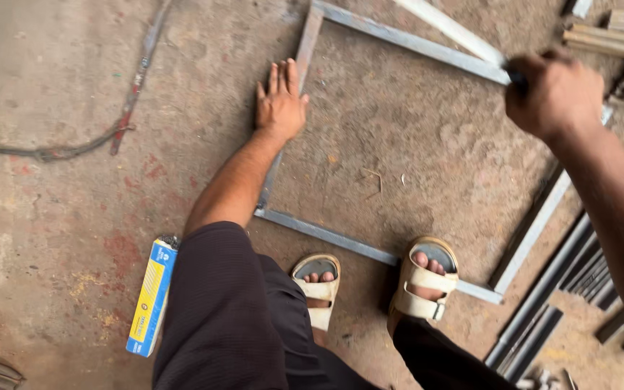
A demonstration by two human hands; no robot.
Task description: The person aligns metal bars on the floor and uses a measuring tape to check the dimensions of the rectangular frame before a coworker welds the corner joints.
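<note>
A square frame of grey metal bars (341,242) lies flat on the concrete floor. My left hand (281,101) presses palm down, fingers spread, on the frame's left bar near its far corner. My right hand (554,90) is raised over the frame's far right corner, closed in a fist around a dark handle (516,76) of a tool; the rest of the tool is hidden by the hand and blurred. My two sandalled feet (370,282) stand on and beside the frame's near bar.
A blue and yellow box (151,297) lies on the floor at the left. A cable (52,152) and a thin rod (139,72) run across the upper left. Metal bars (557,289) are stacked at the right, more lengths (619,36) at the top right.
</note>
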